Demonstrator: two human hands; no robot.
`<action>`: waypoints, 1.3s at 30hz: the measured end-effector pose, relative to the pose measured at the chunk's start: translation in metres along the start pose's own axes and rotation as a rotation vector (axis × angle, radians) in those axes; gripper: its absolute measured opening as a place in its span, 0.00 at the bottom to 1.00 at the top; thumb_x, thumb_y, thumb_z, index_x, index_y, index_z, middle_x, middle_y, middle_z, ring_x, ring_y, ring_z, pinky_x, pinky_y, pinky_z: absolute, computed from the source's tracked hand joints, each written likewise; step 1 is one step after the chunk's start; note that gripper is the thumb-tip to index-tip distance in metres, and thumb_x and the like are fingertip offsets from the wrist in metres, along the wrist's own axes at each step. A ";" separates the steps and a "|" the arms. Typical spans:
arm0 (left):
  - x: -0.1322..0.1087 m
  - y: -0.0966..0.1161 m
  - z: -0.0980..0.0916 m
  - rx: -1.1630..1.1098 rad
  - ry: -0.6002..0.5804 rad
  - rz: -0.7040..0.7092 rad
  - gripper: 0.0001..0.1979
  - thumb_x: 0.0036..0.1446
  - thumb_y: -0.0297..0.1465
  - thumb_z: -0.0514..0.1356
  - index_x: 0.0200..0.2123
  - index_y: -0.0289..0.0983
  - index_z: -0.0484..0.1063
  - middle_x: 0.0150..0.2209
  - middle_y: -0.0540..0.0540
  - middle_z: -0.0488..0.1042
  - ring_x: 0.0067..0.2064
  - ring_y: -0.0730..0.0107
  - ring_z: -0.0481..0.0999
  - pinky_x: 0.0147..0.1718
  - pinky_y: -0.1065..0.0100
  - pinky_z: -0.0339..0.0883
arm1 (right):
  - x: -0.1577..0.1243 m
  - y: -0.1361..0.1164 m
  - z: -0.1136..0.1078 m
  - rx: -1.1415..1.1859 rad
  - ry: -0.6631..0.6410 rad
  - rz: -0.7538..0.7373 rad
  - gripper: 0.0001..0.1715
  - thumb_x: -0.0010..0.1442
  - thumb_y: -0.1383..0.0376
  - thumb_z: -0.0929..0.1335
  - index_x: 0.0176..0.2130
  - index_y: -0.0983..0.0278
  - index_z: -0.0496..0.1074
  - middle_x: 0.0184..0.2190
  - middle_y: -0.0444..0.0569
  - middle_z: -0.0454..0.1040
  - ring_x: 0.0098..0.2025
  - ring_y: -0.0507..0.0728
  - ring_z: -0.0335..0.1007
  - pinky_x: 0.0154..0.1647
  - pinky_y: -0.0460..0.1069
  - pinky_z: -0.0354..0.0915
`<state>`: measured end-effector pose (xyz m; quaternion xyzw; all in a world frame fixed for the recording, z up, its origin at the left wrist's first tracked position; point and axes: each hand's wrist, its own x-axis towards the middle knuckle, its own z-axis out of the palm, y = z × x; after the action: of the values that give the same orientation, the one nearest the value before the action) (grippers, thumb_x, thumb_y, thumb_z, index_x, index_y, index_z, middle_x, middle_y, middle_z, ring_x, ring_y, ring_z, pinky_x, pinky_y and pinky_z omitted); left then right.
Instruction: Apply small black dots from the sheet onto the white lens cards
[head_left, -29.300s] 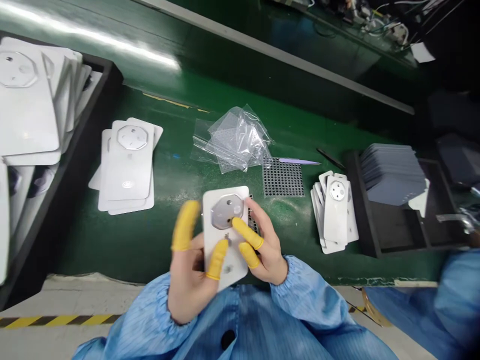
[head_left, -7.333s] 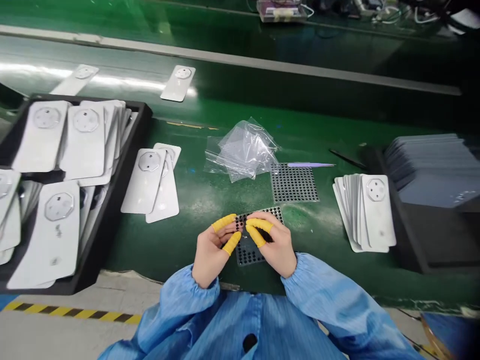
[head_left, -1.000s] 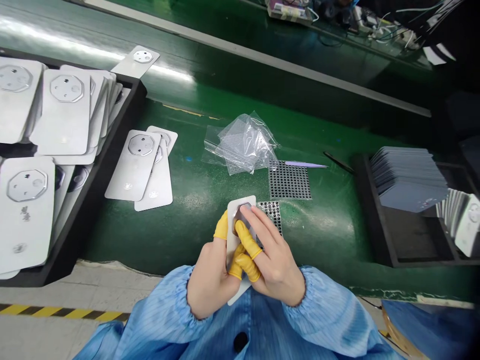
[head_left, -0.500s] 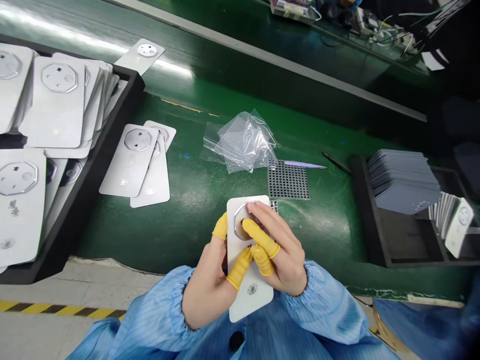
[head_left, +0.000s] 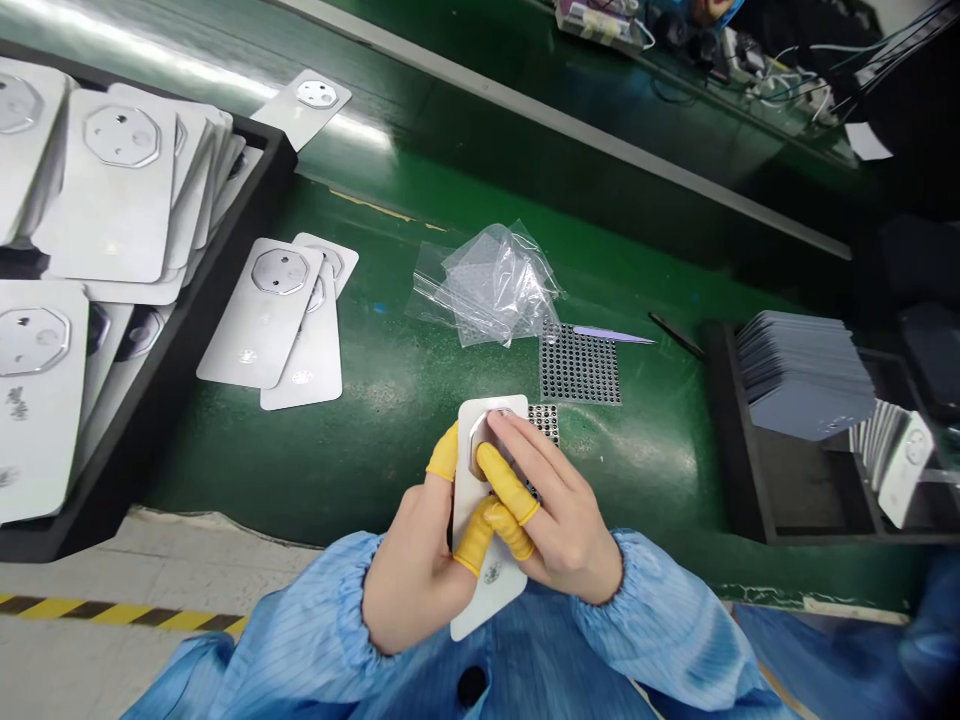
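Note:
Both hands hold one white phone back cover [head_left: 480,590] upright above the green bench, close to my body. My left hand [head_left: 420,570] grips its left edge, yellow finger cots on thumb and forefinger. My right hand [head_left: 551,520] is closed over the front, its cotted fingertips pressing on the cover's octagonal camera plate [head_left: 480,445]. Just behind the cover, a perforated sheet of small black dots [head_left: 546,422] lies partly hidden.
A black tray [head_left: 202,310] on the left holds several white covers, and two more covers [head_left: 277,320] lie beside it. Crumpled clear bags [head_left: 491,285], a second dot sheet [head_left: 581,365] and tweezers [head_left: 675,335] sit mid-bench. A right-hand tray [head_left: 731,430] holds grey cards [head_left: 802,370].
The held cover has tilted a little, narrowing in view, and my right fingers have slid slightly over its camera plate. My view has shifted slightly.

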<state>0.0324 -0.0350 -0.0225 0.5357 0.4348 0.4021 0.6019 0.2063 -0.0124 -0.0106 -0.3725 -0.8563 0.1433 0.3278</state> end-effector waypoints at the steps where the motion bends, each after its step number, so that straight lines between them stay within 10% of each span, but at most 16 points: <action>1: 0.001 0.001 0.000 -0.012 -0.005 -0.010 0.35 0.57 0.26 0.62 0.65 0.41 0.53 0.43 0.40 0.77 0.39 0.58 0.79 0.35 0.64 0.76 | -0.001 0.001 0.002 0.048 0.019 0.018 0.25 0.65 0.69 0.61 0.59 0.74 0.63 0.62 0.68 0.61 0.66 0.69 0.55 0.58 0.67 0.66; 12: 0.011 0.014 0.003 -0.305 -0.094 -0.078 0.30 0.62 0.26 0.58 0.63 0.53 0.55 0.55 0.45 0.72 0.44 0.64 0.79 0.37 0.69 0.76 | 0.002 0.000 0.000 0.277 0.293 0.209 0.23 0.65 0.68 0.62 0.59 0.61 0.67 0.59 0.53 0.68 0.60 0.64 0.65 0.60 0.65 0.65; 20: 0.019 0.019 -0.001 -0.376 -0.056 -0.095 0.14 0.58 0.29 0.63 0.48 0.41 0.74 0.32 0.47 0.79 0.27 0.74 0.75 0.27 0.75 0.72 | -0.003 -0.011 0.017 0.444 0.573 0.511 0.29 0.57 0.72 0.71 0.55 0.52 0.70 0.39 0.43 0.80 0.35 0.54 0.79 0.35 0.49 0.79; 30: 0.022 0.019 -0.001 -0.096 0.093 0.209 0.05 0.56 0.29 0.64 0.35 0.40 0.80 0.16 0.54 0.70 0.16 0.80 0.64 0.16 0.79 0.61 | -0.003 -0.017 0.012 0.443 0.557 0.472 0.27 0.55 0.72 0.72 0.52 0.54 0.73 0.35 0.44 0.80 0.30 0.53 0.76 0.29 0.49 0.77; 39: 0.029 0.019 -0.009 -0.060 -0.019 0.166 0.07 0.57 0.32 0.63 0.29 0.35 0.80 0.18 0.49 0.72 0.17 0.76 0.66 0.16 0.77 0.63 | -0.002 -0.016 0.013 0.497 0.556 0.514 0.27 0.56 0.72 0.71 0.53 0.52 0.73 0.29 0.42 0.79 0.27 0.53 0.74 0.27 0.49 0.75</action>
<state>0.0325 -0.0024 -0.0063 0.5554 0.3711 0.4584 0.5863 0.1902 -0.0248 -0.0132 -0.5071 -0.5550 0.3159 0.5788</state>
